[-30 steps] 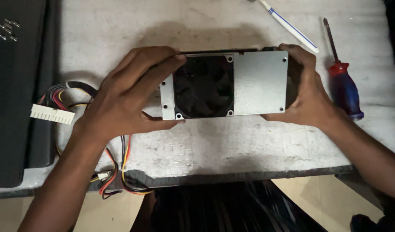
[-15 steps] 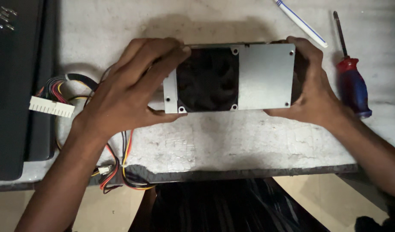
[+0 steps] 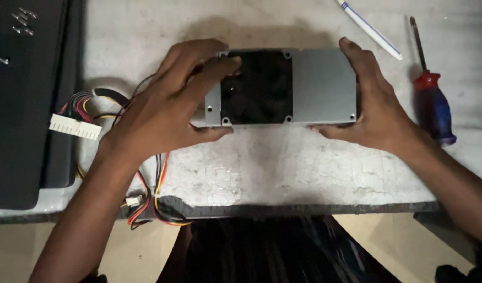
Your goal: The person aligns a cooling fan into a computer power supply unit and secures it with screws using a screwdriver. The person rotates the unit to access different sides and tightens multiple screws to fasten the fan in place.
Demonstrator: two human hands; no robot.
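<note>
Between both hands, grey metal power supply (image 3: 322, 86), black fan (image 3: 257, 88)

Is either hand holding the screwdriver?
No. The screwdriver lies on the table right of the right hand; both it and the left hand grip the grey metal box.

No packages, no labels, no signs, no screens visible anywhere, upper left to lower right of frame
</note>
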